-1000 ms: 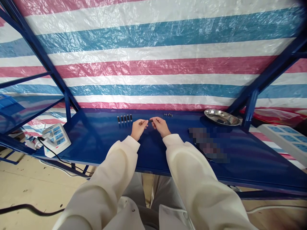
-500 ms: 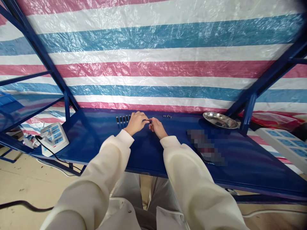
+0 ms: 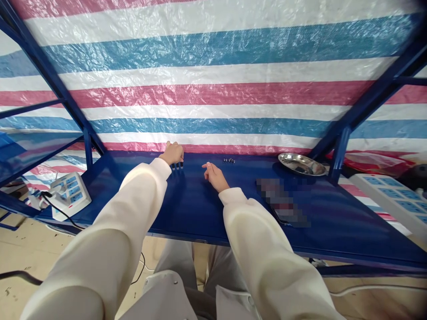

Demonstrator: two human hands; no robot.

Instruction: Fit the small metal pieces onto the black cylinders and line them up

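Tubes (image 3: 178, 166) centre-left are looking light, stiff, side-pinchable — left hand (image 3: 172, 153), right hand (image 3: 216, 178): grip I can't tell.

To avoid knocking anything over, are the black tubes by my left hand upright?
Upright, it seems: three tubes show side by side, mirrored below in the tabletop.

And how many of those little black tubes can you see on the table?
3 in view, in a row on the blue table: a left tube, a middle tube and a right tube, all close by the left hand, which may hide more.
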